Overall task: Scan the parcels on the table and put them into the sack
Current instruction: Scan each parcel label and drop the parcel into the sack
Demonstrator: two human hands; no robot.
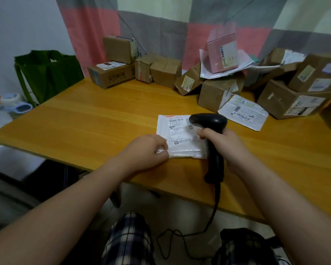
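Observation:
A flat white plastic parcel (177,134) with a printed label lies on the wooden table (96,119) near its front edge. My left hand (144,150) pinches the parcel's near left corner. My right hand (224,144) grips the handle of a black barcode scanner (210,121), whose head points down at the label. A green sack (48,73) stands open beyond the table's left end.
Several brown cardboard boxes (218,92) and a pink box (223,52) are piled along the table's far edge, with another white mailer (243,111) at the right. The scanner cable (214,211) hangs over the front edge to my lap. Tape rolls (10,100) lie at the left.

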